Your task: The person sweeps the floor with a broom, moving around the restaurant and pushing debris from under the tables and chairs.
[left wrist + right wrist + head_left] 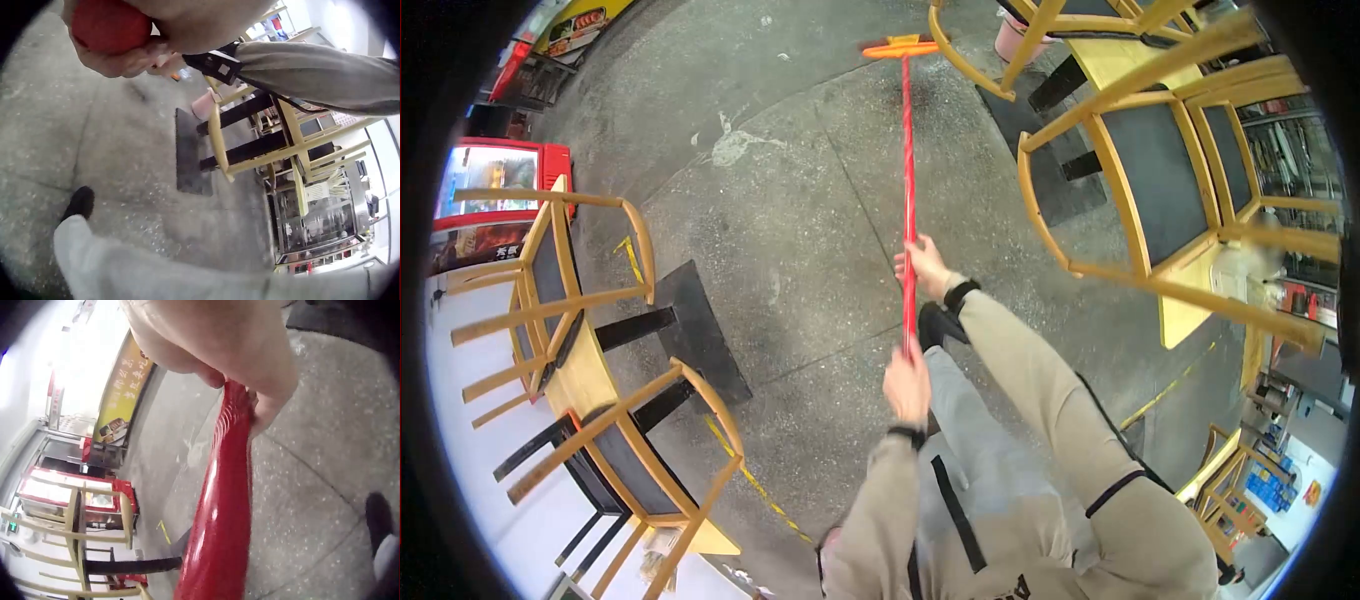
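Observation:
A long-handled broom with a red handle (909, 170) and an orange head (900, 48) stretches forward from my body, its head on the floor at the far end. My left hand (907, 385) grips the handle near its top end, close to my waist. In the left wrist view, the left hand's fingers curl around the rounded red handle end (111, 26). Farther down the handle, my right hand (927, 268) holds it with curled fingers. The right wrist view has the glossy red handle (219, 506) running up into the right hand (244, 350).
Wooden chairs (615, 440) rest upturned on tables at the left. More upturned chairs (1155, 180) stand on tables at the right, their dark table bases (1050, 160) on the floor. A red drinks fridge (555, 180) is at far left, and a pink bucket (1010, 38) at far right.

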`<act>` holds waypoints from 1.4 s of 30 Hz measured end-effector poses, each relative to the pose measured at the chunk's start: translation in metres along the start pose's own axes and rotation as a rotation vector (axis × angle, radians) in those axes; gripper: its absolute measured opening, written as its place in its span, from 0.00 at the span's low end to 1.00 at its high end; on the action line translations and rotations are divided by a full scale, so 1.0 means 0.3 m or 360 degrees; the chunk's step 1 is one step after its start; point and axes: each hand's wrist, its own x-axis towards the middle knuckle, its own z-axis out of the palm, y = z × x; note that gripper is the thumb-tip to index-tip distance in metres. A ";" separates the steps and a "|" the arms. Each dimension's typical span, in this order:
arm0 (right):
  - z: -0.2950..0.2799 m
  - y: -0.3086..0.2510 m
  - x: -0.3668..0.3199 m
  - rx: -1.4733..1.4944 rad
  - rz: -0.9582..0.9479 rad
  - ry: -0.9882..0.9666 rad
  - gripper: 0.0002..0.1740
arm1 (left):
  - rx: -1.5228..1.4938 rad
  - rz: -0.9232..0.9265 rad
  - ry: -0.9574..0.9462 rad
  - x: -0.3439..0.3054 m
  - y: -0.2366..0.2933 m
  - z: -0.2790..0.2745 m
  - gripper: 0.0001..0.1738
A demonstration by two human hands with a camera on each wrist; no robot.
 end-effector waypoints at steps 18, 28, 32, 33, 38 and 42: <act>-0.291 0.164 -0.529 0.0155 0.0486 0.0331 0.27 | -0.0353 -0.0112 -0.0946 0.449 0.023 0.205 0.41; 0.200 0.503 -1.704 -0.2101 -0.0144 0.0733 0.21 | -0.0858 -0.0590 -0.1491 0.024 -0.200 0.136 0.14; 0.392 0.234 -1.648 -0.1237 0.0956 0.0664 0.19 | -0.0467 -0.0885 -0.1577 0.029 -0.142 -0.022 0.25; 0.409 0.228 -1.600 -0.1241 0.0957 0.0655 0.19 | -0.0469 -0.0890 -0.1570 0.086 -0.119 -0.020 0.25; 0.335 0.168 -1.017 -0.0283 0.0618 0.0928 0.19 | -0.0909 -0.0041 -0.1264 0.607 0.065 0.107 0.32; 0.369 0.021 -0.390 0.0403 0.0072 0.0662 0.17 | -0.0665 0.0412 -0.1097 1.260 0.317 0.187 0.31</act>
